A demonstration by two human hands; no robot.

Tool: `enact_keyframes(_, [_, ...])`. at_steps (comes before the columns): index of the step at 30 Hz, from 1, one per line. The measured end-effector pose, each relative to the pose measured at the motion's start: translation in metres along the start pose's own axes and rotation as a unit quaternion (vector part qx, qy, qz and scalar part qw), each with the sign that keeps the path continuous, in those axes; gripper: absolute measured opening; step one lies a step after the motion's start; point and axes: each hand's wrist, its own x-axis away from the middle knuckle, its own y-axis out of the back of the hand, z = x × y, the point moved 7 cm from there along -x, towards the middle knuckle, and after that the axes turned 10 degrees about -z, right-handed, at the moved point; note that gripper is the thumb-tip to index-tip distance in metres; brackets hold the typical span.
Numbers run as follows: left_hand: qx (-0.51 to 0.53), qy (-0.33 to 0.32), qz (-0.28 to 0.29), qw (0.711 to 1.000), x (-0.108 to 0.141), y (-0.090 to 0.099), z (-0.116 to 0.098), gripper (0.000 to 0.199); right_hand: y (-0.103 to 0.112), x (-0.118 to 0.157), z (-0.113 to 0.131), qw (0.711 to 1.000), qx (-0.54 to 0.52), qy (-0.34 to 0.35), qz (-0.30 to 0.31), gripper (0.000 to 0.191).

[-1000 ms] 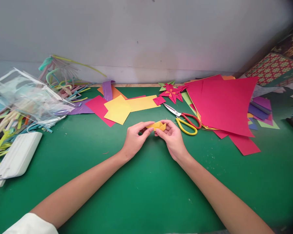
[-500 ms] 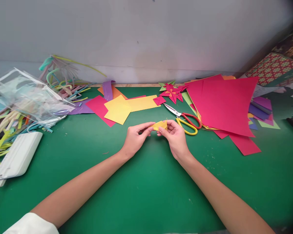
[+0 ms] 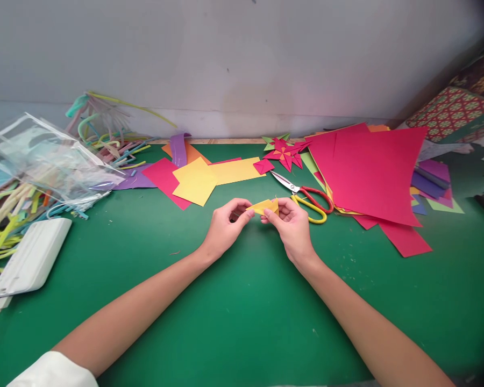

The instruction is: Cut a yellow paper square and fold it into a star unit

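Note:
A small folded piece of yellow paper (image 3: 265,206) is held between my two hands, just above the green table. My left hand (image 3: 229,221) pinches its left corner between thumb and fingers. On the other side, my right hand (image 3: 289,223) grips the right end, thumb on the near face and fingers curled behind. Scissors (image 3: 302,194) with one red and one yellow handle lie beyond my right hand. A red folded paper star (image 3: 284,154) and a small red folded square (image 3: 263,166) lie farther back.
Yellow paper (image 3: 196,181) overlaps red and purple pieces at the back. Large red sheets (image 3: 367,172) are stacked to the right. On the left are a clear plastic bag (image 3: 44,156), several pipe cleaners and a white device (image 3: 32,258) with a cable. A wall (image 3: 242,64) stands behind the table.
The fingers of my left hand have drawn back slightly from the yellow paper, uncovering more of its left corner. My right hand keeps its grip almost in place.

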Motion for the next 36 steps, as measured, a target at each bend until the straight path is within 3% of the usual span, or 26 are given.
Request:
enact_keyframes(21, [-0.004, -0.004, 0.007, 1.000, -0.0020, -0.0002, -0.0005, 0.020, 0.0039, -0.0035, 0.0034, 1.000, 0.013, 0.023, 0.001, 0.025])
enact_keyframes(36, [-0.003, 0.021, 0.007, 1.000, -0.0017, 0.0001, 0.0048, 0.024, 0.0005, -0.0019, -0.0016, 1.000, -0.009, -0.030, 0.002, 0.028])
